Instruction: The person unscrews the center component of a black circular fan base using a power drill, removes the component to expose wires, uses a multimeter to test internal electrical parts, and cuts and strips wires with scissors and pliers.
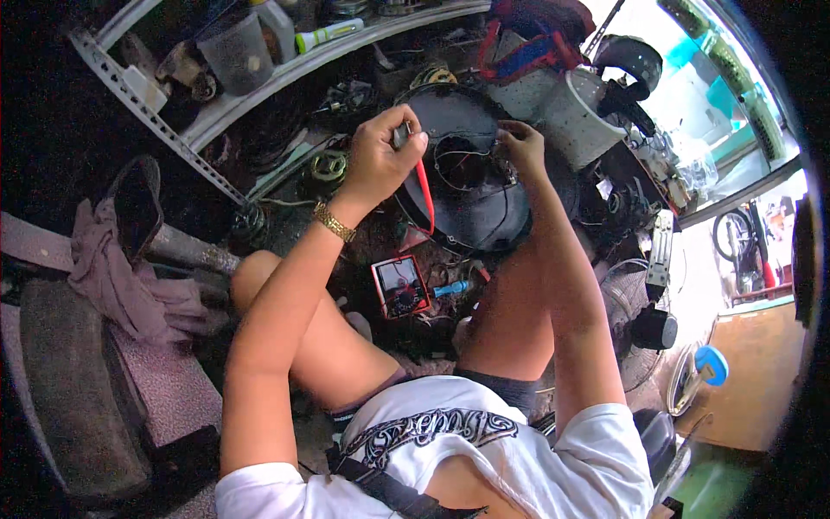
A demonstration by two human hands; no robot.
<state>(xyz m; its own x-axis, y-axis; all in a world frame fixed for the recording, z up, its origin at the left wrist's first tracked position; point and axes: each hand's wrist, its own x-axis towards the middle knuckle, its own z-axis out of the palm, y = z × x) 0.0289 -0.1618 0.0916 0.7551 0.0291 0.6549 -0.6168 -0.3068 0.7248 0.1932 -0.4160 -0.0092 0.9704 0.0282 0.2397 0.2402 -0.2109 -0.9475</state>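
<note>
In front of me is a large round black housing (484, 212), with thin wires (454, 160) at its dark central opening. My left hand (385, 151), wearing a gold watch, is raised above its left side. Its fingers close on a red test probe (424, 186), which hangs down from the hand; a small greyish thing also shows between thumb and fingertips. My right hand (524, 149) is at the housing's right side, fingertips pinched near the wiring; what they hold is too small to tell. Between my legs lies a red-framed multimeter (418, 298) with a dark face.
A blue-handled tool (450, 288) lies beside the meter. On the left, a metal shelf (199, 125) carries containers and a green-white flashlight (328, 35). A whitish bucket (581, 121) stands behind the housing at right. Tangled parts and cords surround it; a wire fan guard (629, 320) leans at right.
</note>
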